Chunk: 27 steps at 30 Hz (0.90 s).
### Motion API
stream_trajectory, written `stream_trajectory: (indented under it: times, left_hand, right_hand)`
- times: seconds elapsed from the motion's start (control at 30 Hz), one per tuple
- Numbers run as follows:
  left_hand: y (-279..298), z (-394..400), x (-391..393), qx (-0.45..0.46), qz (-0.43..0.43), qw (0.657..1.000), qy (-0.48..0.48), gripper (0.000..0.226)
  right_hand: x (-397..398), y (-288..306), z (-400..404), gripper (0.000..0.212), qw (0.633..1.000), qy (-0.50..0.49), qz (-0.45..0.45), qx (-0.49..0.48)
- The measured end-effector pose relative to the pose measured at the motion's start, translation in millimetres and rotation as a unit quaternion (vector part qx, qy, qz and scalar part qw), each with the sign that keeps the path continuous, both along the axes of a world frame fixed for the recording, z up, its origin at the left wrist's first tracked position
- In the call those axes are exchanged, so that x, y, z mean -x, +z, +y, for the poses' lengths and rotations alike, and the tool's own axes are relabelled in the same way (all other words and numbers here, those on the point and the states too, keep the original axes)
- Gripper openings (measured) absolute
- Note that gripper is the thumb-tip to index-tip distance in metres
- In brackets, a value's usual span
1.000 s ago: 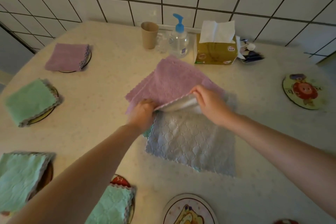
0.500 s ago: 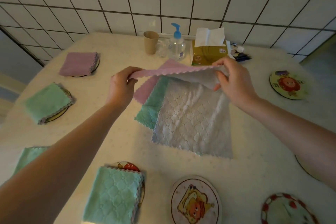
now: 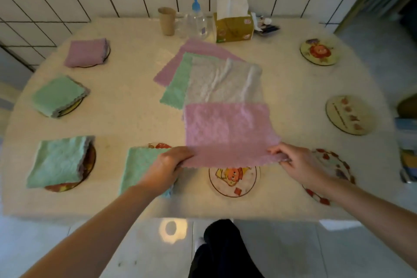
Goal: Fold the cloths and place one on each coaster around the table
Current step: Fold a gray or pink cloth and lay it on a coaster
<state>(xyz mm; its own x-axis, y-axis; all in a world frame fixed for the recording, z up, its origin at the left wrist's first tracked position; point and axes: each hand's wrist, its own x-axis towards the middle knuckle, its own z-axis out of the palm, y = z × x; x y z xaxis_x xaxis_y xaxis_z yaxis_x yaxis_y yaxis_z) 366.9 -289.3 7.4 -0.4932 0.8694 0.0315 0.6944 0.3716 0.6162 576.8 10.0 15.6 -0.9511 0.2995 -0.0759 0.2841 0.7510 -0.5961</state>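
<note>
A pink cloth is stretched out flat near the table's front edge. My left hand pinches its near left corner and my right hand pinches its near right corner. Its far part lies over a pile of unfolded cloths: a grey one, a green one and another pink one. Folded cloths cover several coasters: pink and green at the left, green and green at the front. A bare cartoon coaster lies under the held edge.
Bare coasters lie at front right, right and back right. A paper cup, a pump bottle and a tissue box stand by the tiled wall. The table's front edge is close to my legs.
Both hands lifted the pink cloth off the pile and pulled it toward me, down to the front edge. The view has backed away from the table.
</note>
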Motion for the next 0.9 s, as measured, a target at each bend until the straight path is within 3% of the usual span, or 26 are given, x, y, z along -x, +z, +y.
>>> stream_trajectory:
  times: [0.17, 0.33, 0.43, 0.53, 0.7, 0.8, 0.9]
  left_hand:
    - [-17.3, -20.9, -50.2, 0.059, -0.029, 0.998, -0.018, 0.035]
    - [-14.8, -29.6, -72.5, 0.217, -0.127, 0.967, -0.053, 0.021]
    - [-12.5, -23.1, -72.1, 0.231, -0.166, 0.957, -0.053, 0.013]
    - [-9.9, -8.9, -60.5, 0.203, -0.244, 0.946, 0.057, 0.034]
    - [-23.0, 20.9, -39.8, 0.087, -0.326, 0.878, 0.339, 0.028]
    - [-39.2, 38.7, -29.9, 0.059, -0.329, 0.843, 0.421, 0.030]
    - [-53.5, 52.9, -22.9, 0.054, -0.320, 0.825, 0.463, 0.039]
  right_hand:
    - [-56.6, -17.5, -17.0, 0.017, 0.997, 0.023, -0.078, 0.017]
    - [-88.9, -14.1, -16.1, 0.008, 0.985, 0.084, -0.144, -0.047]
    - [-96.8, -16.9, -3.8, 0.021, 0.980, 0.099, -0.171, -0.023]
    - [-81.3, -14.2, 14.2, 0.021, 0.984, 0.052, -0.151, 0.075]
    - [-29.4, -15.7, 41.1, 0.014, 0.966, -0.110, -0.096, 0.215]
    - [2.5, -30.3, 48.7, 0.010, 0.936, -0.209, -0.107, 0.263]
    - [21.0, -43.0, 50.8, 0.006, 0.919, -0.246, -0.144, 0.273]
